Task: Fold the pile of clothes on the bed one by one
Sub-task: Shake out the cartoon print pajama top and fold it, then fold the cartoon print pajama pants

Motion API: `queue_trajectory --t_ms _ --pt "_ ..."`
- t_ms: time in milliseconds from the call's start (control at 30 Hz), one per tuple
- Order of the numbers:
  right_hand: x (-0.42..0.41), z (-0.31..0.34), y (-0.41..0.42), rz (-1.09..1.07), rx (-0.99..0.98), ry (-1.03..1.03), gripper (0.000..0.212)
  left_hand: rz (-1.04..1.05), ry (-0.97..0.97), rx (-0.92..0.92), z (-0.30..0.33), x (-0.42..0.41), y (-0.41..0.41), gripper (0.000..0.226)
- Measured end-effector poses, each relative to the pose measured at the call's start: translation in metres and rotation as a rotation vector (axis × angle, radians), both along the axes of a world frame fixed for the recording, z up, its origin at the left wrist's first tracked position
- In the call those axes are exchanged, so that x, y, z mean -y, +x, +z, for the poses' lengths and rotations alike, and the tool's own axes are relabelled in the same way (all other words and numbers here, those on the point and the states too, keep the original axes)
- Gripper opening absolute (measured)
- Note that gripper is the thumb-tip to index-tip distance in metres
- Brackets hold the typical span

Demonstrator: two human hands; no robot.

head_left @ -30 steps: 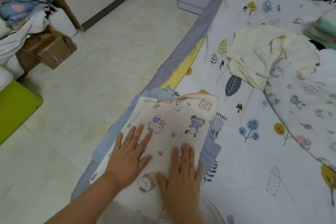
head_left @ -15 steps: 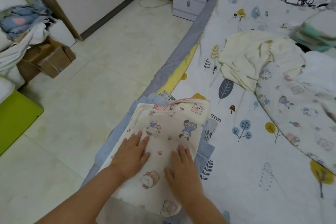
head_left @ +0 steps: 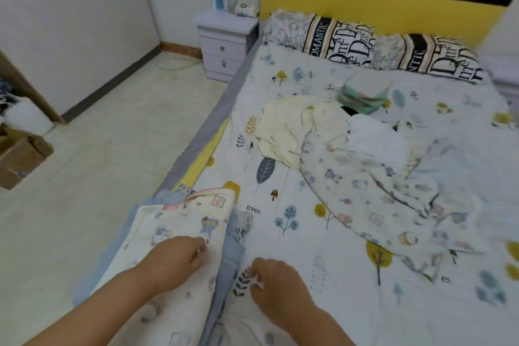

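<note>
The folded cloth (head_left: 179, 236) with the cartoon print lies on a small stack (head_left: 230, 261) of blue folded pieces at the near left edge of the bed (head_left: 280, 303), its long side running away from the person toward the headboard. The left hand (head_left: 175, 260) rests on top of this cloth, and its fingers (head_left: 200, 251) look loosely curled, holding nothing that I can see. The right hand (head_left: 273, 281) is just beside the stack, low over the sheet, with the fingers bent inward; the picture is blurred there, and I cannot tell if they pinch anything.

The pile (head_left: 337, 143) of unfolded clothes lies further up the bed and to the right, well apart from both hands. In it I see a cream piece (head_left: 286, 126), a white piece (head_left: 376, 140), and a large printed piece (head_left: 393, 205) that spreads down toward the person on the right side.

So the next garment is ahead and to the right of the fingers. The right hand is the nearer one, and the low edge of the printed piece is the closest part to it. I think the folded cloth is finished, and the next reach should go forward and right, away from the stack.
</note>
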State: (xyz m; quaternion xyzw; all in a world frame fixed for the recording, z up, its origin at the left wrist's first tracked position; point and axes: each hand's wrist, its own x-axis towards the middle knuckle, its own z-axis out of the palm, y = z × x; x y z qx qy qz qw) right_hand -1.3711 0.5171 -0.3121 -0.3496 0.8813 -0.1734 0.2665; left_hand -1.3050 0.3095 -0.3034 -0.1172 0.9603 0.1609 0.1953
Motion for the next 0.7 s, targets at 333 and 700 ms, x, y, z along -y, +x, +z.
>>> queue_trajectory --t_ms 333,700 --pt "-0.158 0.037 -0.071 -0.151 -0.052 0.038 0.027 -0.126 0.026 -0.079 0.031 -0.144 -0.099 0.029" --pt "-0.311 0.007 -0.179 -0.283 -0.113 0.229 0.028 -0.13 0.126 -0.057 -0.017 -0.287 -0.194 0.028"
